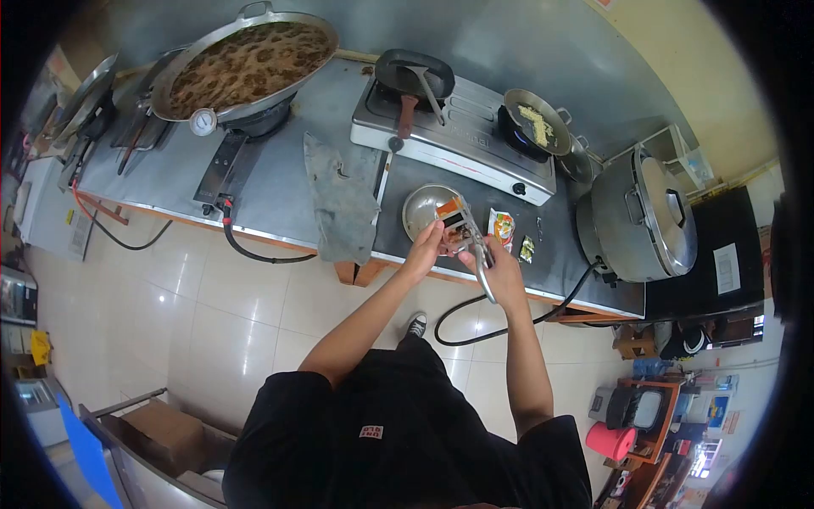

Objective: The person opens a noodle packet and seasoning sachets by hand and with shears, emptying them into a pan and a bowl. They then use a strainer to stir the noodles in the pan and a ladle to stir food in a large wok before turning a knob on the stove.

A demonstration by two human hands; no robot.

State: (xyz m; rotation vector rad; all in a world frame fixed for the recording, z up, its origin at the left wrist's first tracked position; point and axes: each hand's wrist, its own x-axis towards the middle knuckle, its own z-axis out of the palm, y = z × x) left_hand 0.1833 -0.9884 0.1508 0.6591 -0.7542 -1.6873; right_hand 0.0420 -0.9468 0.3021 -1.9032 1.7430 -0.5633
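Over the counter's front edge, my left hand [426,246] pinches a small orange and silver seasoning sachet [448,209]. My right hand [500,276] is wrapped round silver-handled scissors [483,270], whose upper part overlaps the sachet in this view. Just behind the hands, a round metal bowl [418,206] rests on the counter. To its right lie a printed noodle packet [502,224] and a small green and yellow sachet [527,249]. A block of noodles [536,125] sits in a small wok [557,142] on the stove.
A two-burner gas stove [458,140] also carries a dark pan [398,74]. At left a large wok [326,42] of brown liquid has a thermometer [203,122]. A grey cloth [339,199] hangs over the edge. A big lidded pot [619,216] stands right; a black hose [445,318] loops below.
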